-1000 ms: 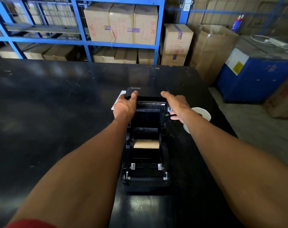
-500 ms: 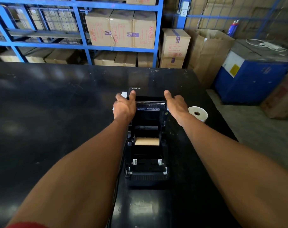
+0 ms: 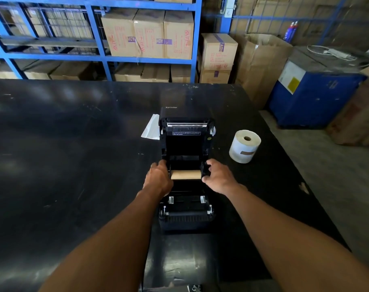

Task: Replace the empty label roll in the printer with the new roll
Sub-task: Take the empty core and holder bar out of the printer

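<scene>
A black printer (image 3: 186, 220) sits on the dark counter (image 3: 74, 165) with its lid (image 3: 186, 142) flipped open and tipped back, away from the person. The printer's long side runs from near to far. Inside it lies the empty roll (image 3: 185, 174), a brown cardboard tube. The tube lies flat and points left to right, across the printer. The left hand (image 3: 158, 180) is at the tube's left end and the right hand (image 3: 218, 179) is at its right end. Both hands are partly curled with fingers on the printer's sides, but I cannot tell if they hold the tube itself. The new roll (image 3: 244, 146) is white and stands on end on the counter, to the right of the printer and apart from it, with its hole facing up. A white paper (image 3: 152, 130) lies just left of the lid. A moment ago both hands were up at the top of the lid; now they are lower, by the tube.
</scene>
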### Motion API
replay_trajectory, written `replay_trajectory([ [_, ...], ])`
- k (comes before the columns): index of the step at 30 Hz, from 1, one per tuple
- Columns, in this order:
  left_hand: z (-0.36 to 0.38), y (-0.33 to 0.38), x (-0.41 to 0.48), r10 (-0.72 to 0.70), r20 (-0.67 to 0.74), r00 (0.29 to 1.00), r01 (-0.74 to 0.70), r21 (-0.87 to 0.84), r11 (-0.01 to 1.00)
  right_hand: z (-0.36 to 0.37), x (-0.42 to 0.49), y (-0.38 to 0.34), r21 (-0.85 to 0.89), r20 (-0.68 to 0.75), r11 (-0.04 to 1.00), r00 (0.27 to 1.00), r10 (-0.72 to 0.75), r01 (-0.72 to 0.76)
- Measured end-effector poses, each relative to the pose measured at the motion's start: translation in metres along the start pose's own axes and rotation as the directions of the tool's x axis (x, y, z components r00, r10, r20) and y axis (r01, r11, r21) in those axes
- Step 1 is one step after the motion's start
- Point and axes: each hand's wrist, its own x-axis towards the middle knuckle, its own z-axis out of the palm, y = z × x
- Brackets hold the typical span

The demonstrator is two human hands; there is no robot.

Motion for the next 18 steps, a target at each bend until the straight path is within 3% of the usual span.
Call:
replay_trajectory([
  [18, -0.004, 0.001, 0.040, 0.030, 0.101, 0.994, -0.040, 0.102, 0.994, -0.002, 0.047, 0.004, -0.170, 0.118, 0.975, 0.985, -0.123, 0.142],
])
